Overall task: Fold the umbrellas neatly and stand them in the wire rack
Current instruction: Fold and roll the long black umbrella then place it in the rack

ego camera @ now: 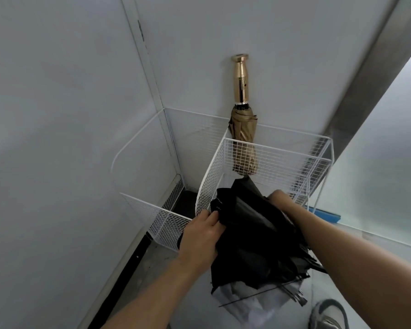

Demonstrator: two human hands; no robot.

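I pinch the limp black fabric umbrella [254, 233] with my left hand [201, 233], my right hand [279, 198] fingers hidden behind it; its stiff metal ribs [298, 299] should grip better.

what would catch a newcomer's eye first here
The gold umbrella stands out first: it is folded and upright in the white wire rack by the back wall, with its shiny handle well above the rim. Next is the black umbrella in the foreground, a loose, rumpled bundle. The left hand grips its left edge and the right hand holds its far side.
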